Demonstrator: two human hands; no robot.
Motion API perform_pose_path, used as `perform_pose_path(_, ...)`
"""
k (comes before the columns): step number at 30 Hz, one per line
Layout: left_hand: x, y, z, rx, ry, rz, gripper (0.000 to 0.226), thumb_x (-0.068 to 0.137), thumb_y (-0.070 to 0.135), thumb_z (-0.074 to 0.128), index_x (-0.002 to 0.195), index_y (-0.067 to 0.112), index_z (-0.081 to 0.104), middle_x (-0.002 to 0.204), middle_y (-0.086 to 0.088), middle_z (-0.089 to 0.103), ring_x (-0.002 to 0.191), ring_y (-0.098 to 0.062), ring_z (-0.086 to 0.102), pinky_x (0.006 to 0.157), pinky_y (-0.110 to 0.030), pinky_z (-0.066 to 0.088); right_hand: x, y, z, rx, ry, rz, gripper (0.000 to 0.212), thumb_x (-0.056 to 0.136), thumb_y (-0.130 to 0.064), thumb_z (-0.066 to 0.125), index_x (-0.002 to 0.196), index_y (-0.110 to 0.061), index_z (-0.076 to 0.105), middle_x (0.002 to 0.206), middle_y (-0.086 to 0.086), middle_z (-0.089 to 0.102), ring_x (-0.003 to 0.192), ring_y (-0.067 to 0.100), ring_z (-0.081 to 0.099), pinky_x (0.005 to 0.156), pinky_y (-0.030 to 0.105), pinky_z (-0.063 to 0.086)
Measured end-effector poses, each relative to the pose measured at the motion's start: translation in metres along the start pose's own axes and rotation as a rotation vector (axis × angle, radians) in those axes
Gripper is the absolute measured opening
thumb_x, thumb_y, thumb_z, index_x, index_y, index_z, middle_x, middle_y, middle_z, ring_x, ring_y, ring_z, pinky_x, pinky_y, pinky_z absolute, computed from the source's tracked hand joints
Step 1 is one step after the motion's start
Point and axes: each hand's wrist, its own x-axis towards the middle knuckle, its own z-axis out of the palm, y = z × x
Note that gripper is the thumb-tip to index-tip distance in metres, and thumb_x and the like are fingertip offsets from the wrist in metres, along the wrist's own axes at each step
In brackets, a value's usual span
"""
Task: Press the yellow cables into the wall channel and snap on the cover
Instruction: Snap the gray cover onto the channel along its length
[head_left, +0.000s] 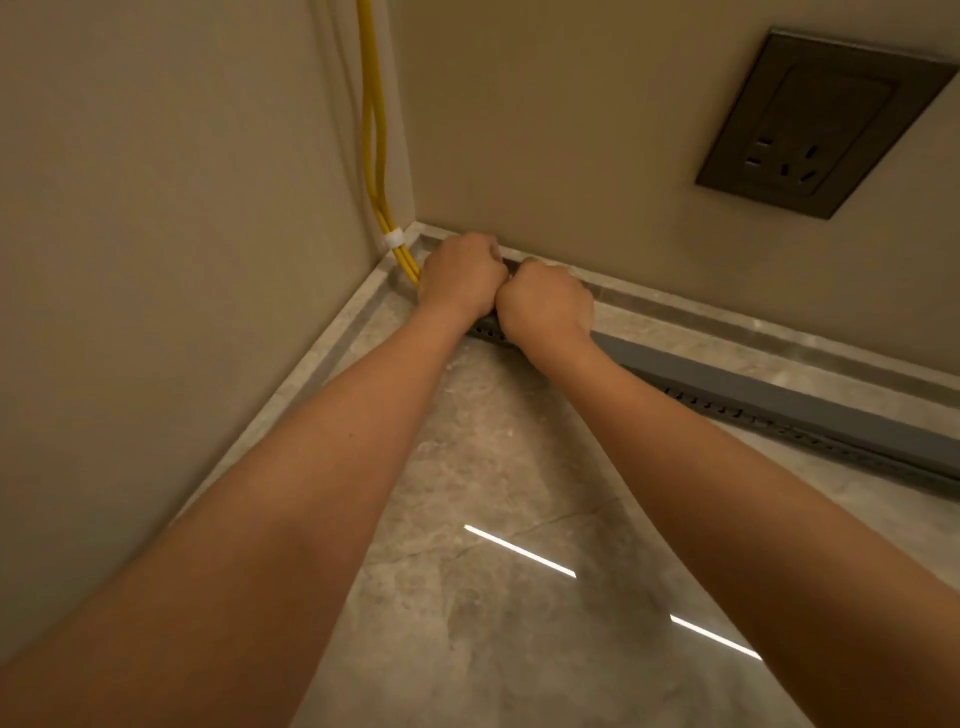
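Observation:
Two yellow cables (375, 130) run down the room corner, bound by a white clip (393, 239), and vanish under my left hand (460, 275). A grey channel lies along the foot of the right wall; its perforated side (488, 331) shows below my hands. The smooth grey cover (753, 387) sits on the channel from my right hand (545, 301) out to the right edge. Both hands are curled tight side by side at the channel's corner end, fingers hooked over its top. My left hand is on the channel, my right on the cover's end. The cables inside are hidden.
A dark wall socket (826, 124) is set in the right wall, above and to the right. A marble skirting (727, 322) runs behind the channel and along the left wall. The glossy marble floor (519, 519) spreads under my forearms.

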Motion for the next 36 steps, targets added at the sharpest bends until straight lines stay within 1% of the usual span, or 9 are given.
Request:
perform_pose_path(6,0.002,-0.002,-0.005,-0.026,-0.055,0.034,0.034,0.093,0.015,0.038,0.103,0.000,0.067,0.119,-0.024,0.063,0.110,-0.036,0.057,0.083,-0.036,0.045,-0.012,-0.003,-0.006,-0.004,-0.003,-0.047,0.037,0.094,-0.020,0.037,0.112,-0.004,0.064,0.122,0.018,0.063,0.114,0.033,0.058,0.089,0.034,0.046)
perform_pose_path(10,0.002,-0.011,-0.014,0.154,-0.184,0.182,0.038,0.097,0.020,0.035,0.100,-0.002,0.066,0.117,-0.026,0.063,0.107,-0.036,0.058,0.081,-0.036,0.044,-0.014,-0.001,-0.005,0.009,0.025,-0.047,0.041,0.097,-0.023,0.032,0.112,-0.005,0.065,0.123,0.017,0.063,0.114,0.033,0.058,0.089,0.034,0.046)
perform_pose_path(13,-0.001,-0.019,-0.015,0.309,-0.169,0.262,0.046,0.097,0.028,0.034,0.093,-0.003,0.068,0.109,-0.028,0.065,0.099,-0.038,0.060,0.077,-0.035,0.044,-0.012,-0.001,-0.006,0.023,0.038,-0.026,0.040,0.099,-0.020,0.031,0.109,-0.005,0.066,0.120,0.016,0.064,0.112,0.032,0.059,0.087,0.034,0.046)
perform_pose_path(17,-0.005,-0.025,-0.009,0.302,-0.083,0.331,0.045,0.100,0.027,0.031,0.091,-0.002,0.066,0.106,-0.026,0.067,0.097,-0.038,0.061,0.073,-0.035,0.042,-0.014,0.001,-0.003,0.017,0.100,-0.032,0.042,0.101,-0.022,0.030,0.103,-0.003,0.067,0.114,0.018,0.066,0.106,0.034,0.061,0.083,0.034,0.046)
perform_pose_path(24,-0.008,-0.020,-0.011,0.216,-0.099,0.209,0.050,0.100,0.033,0.034,0.094,-0.004,0.068,0.106,-0.026,0.067,0.100,-0.037,0.060,0.074,-0.033,0.040,-0.018,0.000,-0.001,-0.109,0.146,-0.116,0.040,0.102,-0.022,0.030,0.102,-0.003,0.066,0.109,0.017,0.067,0.102,0.034,0.063,0.078,0.033,0.046)
perform_pose_path(27,-0.012,-0.022,-0.008,0.390,-0.057,0.336,0.057,0.102,0.035,0.019,0.109,0.000,0.064,0.107,-0.023,0.067,0.100,-0.037,0.061,0.081,-0.039,0.044,-0.017,0.000,0.000,-0.135,0.123,-0.151,0.035,0.100,-0.013,0.032,0.101,-0.005,0.066,0.107,0.015,0.069,0.100,0.032,0.064,0.072,0.031,0.044)
perform_pose_path(31,-0.012,-0.025,-0.012,0.538,-0.070,0.469,0.088,0.082,0.045,-0.012,0.129,0.006,0.051,0.113,-0.019,0.065,0.104,-0.035,0.060,0.079,-0.040,0.045,-0.015,0.000,0.001,-0.173,0.078,-0.185,0.030,0.097,-0.008,0.034,0.111,-0.008,0.061,0.111,0.011,0.068,0.104,0.029,0.063,0.069,0.031,0.041)
perform_pose_path(34,-0.013,-0.022,-0.014,0.553,-0.079,0.467,0.051,0.101,0.031,0.015,0.131,0.005,0.047,0.114,-0.021,0.064,0.105,-0.038,0.059,0.081,-0.044,0.046,-0.013,0.000,0.000,-0.190,0.072,-0.183,0.031,0.097,-0.010,0.034,0.111,-0.009,0.061,0.112,0.011,0.067,0.106,0.030,0.062,0.077,0.034,0.047)
perform_pose_path(36,-0.011,-0.023,-0.013,0.527,-0.082,0.436,0.042,0.103,0.026,0.023,0.122,0.003,0.053,0.110,-0.022,0.065,0.102,-0.039,0.059,0.079,-0.044,0.046,-0.010,-0.001,-0.002,-0.187,0.056,-0.174,0.031,0.097,-0.012,0.034,0.108,-0.008,0.062,0.113,0.012,0.067,0.107,0.031,0.061,0.078,0.034,0.047)
